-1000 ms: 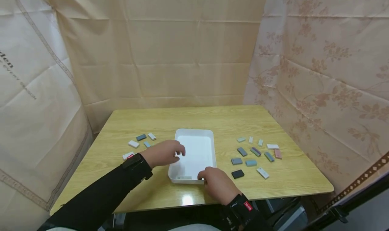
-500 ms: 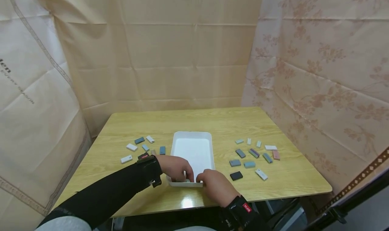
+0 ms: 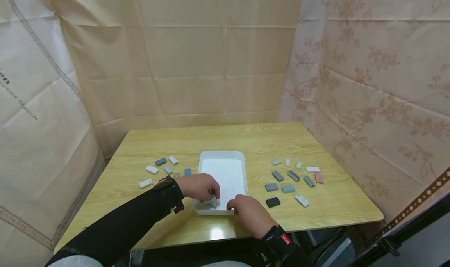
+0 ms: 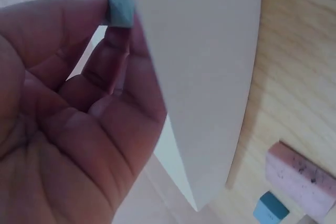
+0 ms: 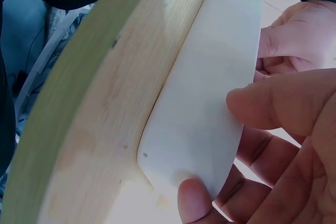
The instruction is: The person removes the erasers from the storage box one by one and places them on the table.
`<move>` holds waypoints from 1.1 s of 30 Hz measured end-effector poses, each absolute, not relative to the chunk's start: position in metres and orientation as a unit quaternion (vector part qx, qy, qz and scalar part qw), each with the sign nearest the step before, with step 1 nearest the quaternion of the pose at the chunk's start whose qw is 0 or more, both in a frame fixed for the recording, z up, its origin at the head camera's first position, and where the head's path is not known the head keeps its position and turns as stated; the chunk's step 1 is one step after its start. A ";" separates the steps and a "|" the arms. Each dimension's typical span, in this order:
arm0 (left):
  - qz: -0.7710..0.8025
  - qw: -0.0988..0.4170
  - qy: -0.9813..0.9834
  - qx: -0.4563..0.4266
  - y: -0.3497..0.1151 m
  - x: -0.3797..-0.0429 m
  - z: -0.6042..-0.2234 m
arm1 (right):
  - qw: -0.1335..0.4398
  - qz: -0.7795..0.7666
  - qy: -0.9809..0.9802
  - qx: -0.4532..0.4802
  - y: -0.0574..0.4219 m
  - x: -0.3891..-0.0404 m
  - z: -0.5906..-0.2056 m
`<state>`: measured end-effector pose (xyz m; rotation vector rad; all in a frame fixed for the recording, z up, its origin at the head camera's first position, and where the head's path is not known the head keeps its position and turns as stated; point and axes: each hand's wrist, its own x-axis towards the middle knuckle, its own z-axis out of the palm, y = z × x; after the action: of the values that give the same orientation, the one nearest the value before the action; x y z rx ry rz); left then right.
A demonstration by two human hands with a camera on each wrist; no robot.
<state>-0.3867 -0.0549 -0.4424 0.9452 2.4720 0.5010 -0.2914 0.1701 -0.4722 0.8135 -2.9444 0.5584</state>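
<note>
A white rectangular tray (image 3: 225, 168) lies near the front middle of the table. Inside its near left part, my left hand (image 3: 199, 187) pinches a pale green block (image 3: 211, 202). The left wrist view shows this small greenish block (image 4: 121, 8) between thumb and fingertips, close beside the tray wall (image 4: 210, 72). My right hand (image 3: 252, 216) holds the tray's near rim towards the right corner. In the right wrist view, its thumb (image 5: 252, 106) presses the outside of the wall, with other fingers reaching over to the inside.
Several small blocks lie left of the tray, among them a white one (image 3: 145, 183) and a dark blue one (image 3: 161, 161). More are scattered to the right, including a black block (image 3: 273, 202) and a pink block (image 3: 319, 177). Fabric curtains (image 3: 183, 64) surround the table (image 3: 260, 136).
My left hand has come down into the tray, taken hold of the pale green block lying there and raised it slightly. My right hand keeps its hold on the rim.
</note>
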 end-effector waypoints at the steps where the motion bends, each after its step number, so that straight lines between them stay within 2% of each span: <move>1: 0.187 0.218 0.894 0.343 -0.056 -0.387 -0.442 | 0.018 0.180 -0.948 0.262 0.170 -0.291 -0.473; 10: 0.244 0.169 0.900 0.319 -0.084 -0.388 -0.420 | 0.013 0.177 -0.951 0.252 0.167 -0.291 -0.473; 20: 0.143 0.020 0.956 0.255 -0.169 -0.411 -0.402 | 0.009 0.178 -0.952 0.248 0.168 -0.291 -0.474; 27: 0.134 0.005 0.971 0.198 -0.237 -0.428 -0.416 | 0.005 0.175 -0.955 0.239 0.169 -0.292 -0.475; 33: 0.111 -0.007 0.976 0.186 -0.275 -0.429 -0.433 | 0.010 0.170 -0.954 0.247 0.167 -0.293 -0.475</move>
<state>-0.4288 -0.2751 -0.4334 0.5863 3.0806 0.3499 -0.2930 0.1674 -0.4752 0.7700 -2.9788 0.5297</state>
